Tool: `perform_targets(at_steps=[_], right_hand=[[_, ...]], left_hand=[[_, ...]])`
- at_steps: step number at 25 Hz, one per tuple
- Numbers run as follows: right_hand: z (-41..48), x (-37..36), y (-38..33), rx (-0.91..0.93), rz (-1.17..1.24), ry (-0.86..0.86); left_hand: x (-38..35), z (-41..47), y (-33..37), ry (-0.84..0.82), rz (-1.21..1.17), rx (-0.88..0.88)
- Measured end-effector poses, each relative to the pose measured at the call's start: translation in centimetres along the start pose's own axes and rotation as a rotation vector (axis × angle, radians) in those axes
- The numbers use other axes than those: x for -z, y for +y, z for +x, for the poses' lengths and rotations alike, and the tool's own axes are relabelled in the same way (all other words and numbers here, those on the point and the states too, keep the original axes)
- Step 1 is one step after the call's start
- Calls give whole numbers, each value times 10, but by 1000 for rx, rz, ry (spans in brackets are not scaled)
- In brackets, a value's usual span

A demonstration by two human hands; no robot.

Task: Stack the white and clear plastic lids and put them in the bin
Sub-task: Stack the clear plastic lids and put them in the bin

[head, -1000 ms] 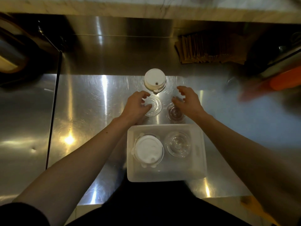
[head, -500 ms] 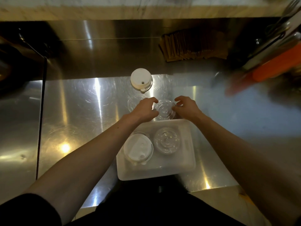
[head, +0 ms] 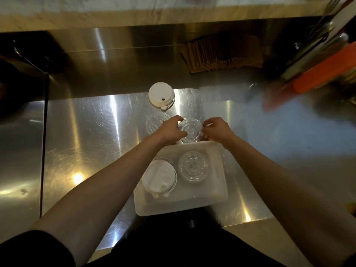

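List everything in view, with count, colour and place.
bin: one, translucent white, near counter edge.
white lids in bin: one stack, white, bin's left side.
clear lids in bin: one stack, clear, bin's right side.
held clear lids: count unclear, clear, between both hands beyond the bin.
loose clear lid: one, clear, on counter left of the held lids.
white lids on counter: one stack, white, farther back.
brown paper stack: one, brown, back shelf.
counter: one, steel.
left hand: gripping lids.
right hand: gripping lids.

Clear lid [head: 190, 130] between hands, above bin [head: 221, 170]
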State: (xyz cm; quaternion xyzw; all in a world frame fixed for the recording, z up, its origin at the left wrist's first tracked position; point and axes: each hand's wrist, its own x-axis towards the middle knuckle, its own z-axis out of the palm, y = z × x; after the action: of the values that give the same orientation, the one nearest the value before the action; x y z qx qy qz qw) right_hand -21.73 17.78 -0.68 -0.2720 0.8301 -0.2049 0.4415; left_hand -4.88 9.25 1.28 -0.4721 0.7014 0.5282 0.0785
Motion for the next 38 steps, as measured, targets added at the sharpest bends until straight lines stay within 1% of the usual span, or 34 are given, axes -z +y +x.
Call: perform_targets(at_steps=[5,10,13,17,20,23,26,33,38], right_hand=[[-2,0,-2,-23,58,0],[-5,0,-14,-6,115,10],[-7,-2,-26,52,62,20],[-9,-14,-44,94,33,-26],[-8,-29,-56,123,-6,-57],[-5,-44,-66,137,-34,-87],[-1,-58,-73,148,-63,-103],[6,-74,-79,145,-105,-88],[7,-76,-78,126,-116,-69]], left_hand=[[-2,0,2,25,-47,18],[0,-3,0,130,-57,10],[5,-5,-4,212,-95,26],[17,-10,-14,319,-142,2],[29,-12,-27,358,-177,55],[39,-15,-40,379,-181,101],[45,-16,-50,412,-159,110],[47,-10,-64,418,-133,125],[48,-4,-75,432,-176,121]])
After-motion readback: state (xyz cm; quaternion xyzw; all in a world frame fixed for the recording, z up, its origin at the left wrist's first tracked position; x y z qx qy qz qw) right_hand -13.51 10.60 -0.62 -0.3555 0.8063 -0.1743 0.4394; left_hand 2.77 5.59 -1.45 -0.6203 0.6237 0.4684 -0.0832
